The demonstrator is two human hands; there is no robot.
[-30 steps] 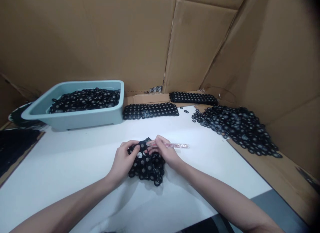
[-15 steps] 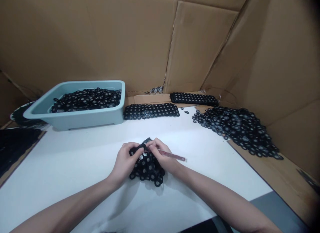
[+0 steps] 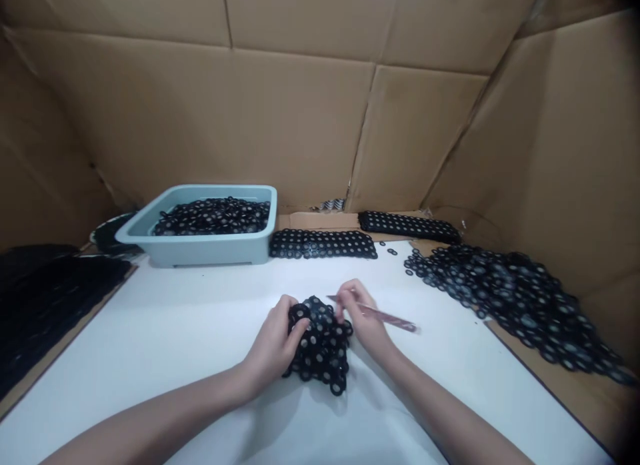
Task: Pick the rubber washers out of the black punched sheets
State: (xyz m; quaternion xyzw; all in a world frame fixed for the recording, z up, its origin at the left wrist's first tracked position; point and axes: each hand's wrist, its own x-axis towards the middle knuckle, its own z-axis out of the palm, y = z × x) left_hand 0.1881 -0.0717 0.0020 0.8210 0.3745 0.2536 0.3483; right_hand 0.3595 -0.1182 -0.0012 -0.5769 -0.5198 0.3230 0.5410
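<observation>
A floppy black sheet of joined rings lies bunched on the white table at the centre. My left hand is closed on its left edge, fingers curled over the rings. My right hand touches its right edge and pinches a thin pink-red pen-like tool, which points out to the right. The tool's tip sits by the top of the sheet.
A pale blue tub of black rings stands at the back left. Two flat strips of rings lie at the back. A heap of loose rings fills the right side. Black material lies at the left; cardboard walls surround the table.
The view has tilted up and shifted. My right hand has drawn the tool back from the sheet's top, and the sheet is bunched more tightly under my left hand.
</observation>
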